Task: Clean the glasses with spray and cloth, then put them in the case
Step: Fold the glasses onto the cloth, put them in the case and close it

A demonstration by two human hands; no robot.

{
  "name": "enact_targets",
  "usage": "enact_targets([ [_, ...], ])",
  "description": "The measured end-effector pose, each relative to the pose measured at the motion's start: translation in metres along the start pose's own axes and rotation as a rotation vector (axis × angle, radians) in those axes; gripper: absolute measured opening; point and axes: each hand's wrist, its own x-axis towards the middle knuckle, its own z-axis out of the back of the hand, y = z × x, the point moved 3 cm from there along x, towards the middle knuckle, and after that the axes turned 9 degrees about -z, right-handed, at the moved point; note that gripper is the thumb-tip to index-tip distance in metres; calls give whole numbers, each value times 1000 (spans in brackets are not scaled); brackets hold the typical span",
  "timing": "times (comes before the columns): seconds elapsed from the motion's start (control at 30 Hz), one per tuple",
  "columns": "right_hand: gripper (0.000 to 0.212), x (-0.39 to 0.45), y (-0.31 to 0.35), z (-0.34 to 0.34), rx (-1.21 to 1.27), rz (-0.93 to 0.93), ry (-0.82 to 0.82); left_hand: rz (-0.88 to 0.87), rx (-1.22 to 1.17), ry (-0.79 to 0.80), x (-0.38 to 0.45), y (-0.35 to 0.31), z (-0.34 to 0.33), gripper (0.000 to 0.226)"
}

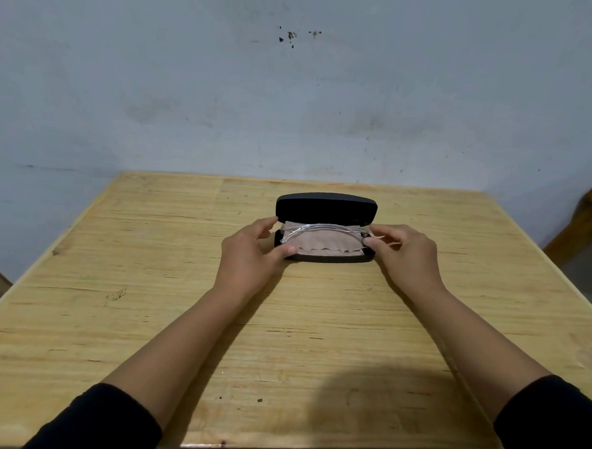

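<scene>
Flanking open case (326,208) | left hand (252,253), right hand (402,254) | glasses (318,229) inside on cloth (324,244)

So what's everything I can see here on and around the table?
table: one, light wood, fills the lower view against the wall
glasses case: one, black, open, far middle of the table
cloth: one, beige-pink, lying in the case
glasses: one pair, clear frame, on the cloth in the case
wall: one, pale grey with dark specks, behind the table
wooden furniture: part of one piece, brown, far right edge
spray: none in view
left hand: one, at the case's left end
right hand: one, at the case's right end
sleeves: two, black, bottom corners
</scene>
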Motion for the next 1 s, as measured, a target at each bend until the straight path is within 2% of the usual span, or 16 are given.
enact_targets([
  [0.13, 27, -3, -4, -1, 13, -16, 40, 31, -76, 81, -1, 6, -3, 60],
  [0.33, 27, 1, -5, -1, 70, -75, 64, 34, -91, 47, -1, 7, -3, 53],
  [0.43, 34, 4, -5, -1, 207, -168, 80, 29, -95, 31, -2, 9, -4, 54],
  [0.53, 40, 10, -1, -3, 349, -184, 74, 22, -85, 21, -3, 9, -4, 54],
  [0.8, 32, 21, 13, 1, 421, -249, 79, 40, -99, 24, -2, 8, -4, 70],
  [1.0, 10, 16, 14, 5, 451, -258, 78, 41, -128, 18, -2, 7, -5, 70],
])
